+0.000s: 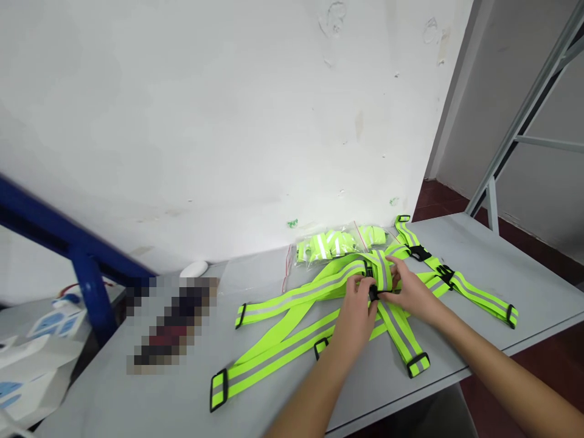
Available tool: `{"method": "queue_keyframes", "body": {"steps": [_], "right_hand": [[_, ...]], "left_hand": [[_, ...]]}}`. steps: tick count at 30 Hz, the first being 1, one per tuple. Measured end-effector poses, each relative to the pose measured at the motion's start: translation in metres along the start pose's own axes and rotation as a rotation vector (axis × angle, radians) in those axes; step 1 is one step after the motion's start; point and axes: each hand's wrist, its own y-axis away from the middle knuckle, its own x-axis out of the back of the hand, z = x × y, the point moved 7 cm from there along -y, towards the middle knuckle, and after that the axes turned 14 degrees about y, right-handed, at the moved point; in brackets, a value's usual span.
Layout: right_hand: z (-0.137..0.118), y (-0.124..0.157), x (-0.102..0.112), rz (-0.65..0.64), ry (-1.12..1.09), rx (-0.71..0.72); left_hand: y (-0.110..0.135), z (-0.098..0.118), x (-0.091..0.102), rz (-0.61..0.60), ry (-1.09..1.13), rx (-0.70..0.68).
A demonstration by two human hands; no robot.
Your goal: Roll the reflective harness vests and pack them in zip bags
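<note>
Neon-yellow reflective straps (283, 351) with grey stripes and black plastic fittings lie spread over the table. My left hand (356, 309) has its fingers closed on a small black buckle (373, 292) near the middle of the straps. From the other side, my right hand (411, 291) pinches the strap and the edge of the same buckle. Part of the buckle is hidden by my fingers. A black slider (219, 390) ends the longest strap at front left, and another slider (418, 363) ends a short strap at the front. To the right, a black clip (446, 275) joins two strap pieces.
Clear plastic bags with folded yellow straps (326, 244) lie against the white wall (255, 121). A flat clear bag (255, 274) and a white oval object (194, 269) are farther left. A blue metal frame (89, 274) stands at the table's (177, 401) left side.
</note>
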Motion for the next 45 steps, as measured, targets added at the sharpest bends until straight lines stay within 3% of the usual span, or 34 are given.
{"method": "queue_keyframes", "body": {"steps": [3, 6, 11, 13, 15, 17, 20, 23, 25, 27, 31, 34, 36, 40, 42, 45], "right_hand": [[-0.016, -0.009, 0.018, 0.158, -0.072, 0.115], [-0.008, -0.018, 0.025, 0.253, -0.206, 0.032], [0.017, -0.016, 0.006, 0.139, -0.022, -0.226], [0.015, -0.012, 0.003, 0.124, -0.022, -0.227], [0.007, -0.011, -0.001, 0.063, -0.171, -0.192], [-0.004, -0.011, -0.007, -0.041, -0.419, -0.167], [-0.015, -0.01, -0.013, -0.13, -0.71, -0.152], [-0.018, -0.009, -0.016, -0.151, -0.78, -0.096], [-0.016, -0.007, -0.019, -0.165, -0.774, -0.062], [-0.015, -0.007, -0.022, -0.165, -0.757, -0.037], [-0.012, -0.008, -0.021, -0.11, -0.706, -0.025], [-0.014, -0.007, -0.02, -0.099, -0.632, -0.02], [-0.016, -0.007, -0.02, -0.099, -0.595, -0.01], [-0.01, -0.008, -0.019, -0.009, -0.595, -0.087], [-0.005, -0.009, -0.018, 0.062, -0.585, -0.14], [-0.002, -0.006, -0.012, 0.175, -0.53, -0.158]], "left_hand": [[0.001, -0.001, 0.003, 0.003, 0.096, 0.018], [0.002, -0.001, 0.006, 0.022, 0.194, 0.038], [0.001, -0.003, 0.013, 0.105, 0.412, 0.079], [0.0, -0.005, 0.014, 0.122, 0.535, 0.102], [0.0, -0.004, 0.014, 0.125, 0.599, 0.1], [0.001, 0.003, 0.016, 0.106, 0.533, 0.031], [0.004, 0.023, 0.021, 0.052, 0.235, -0.171], [0.0, 0.041, 0.037, 0.121, -0.017, -0.332], [-0.012, 0.046, 0.051, 0.175, -0.097, -0.344], [-0.035, 0.044, 0.053, 0.073, -0.156, -0.283], [-0.077, 0.034, 0.034, -0.326, -0.227, -0.144], [-0.095, 0.036, 0.026, -0.421, -0.09, -0.108], [-0.103, 0.04, 0.031, -0.299, 0.118, -0.081], [-0.107, 0.033, 0.056, 0.122, 0.638, -0.001], [-0.105, 0.031, 0.061, 0.198, 0.834, 0.014], [-0.103, 0.035, 0.062, 0.217, 0.917, 0.006]]}}
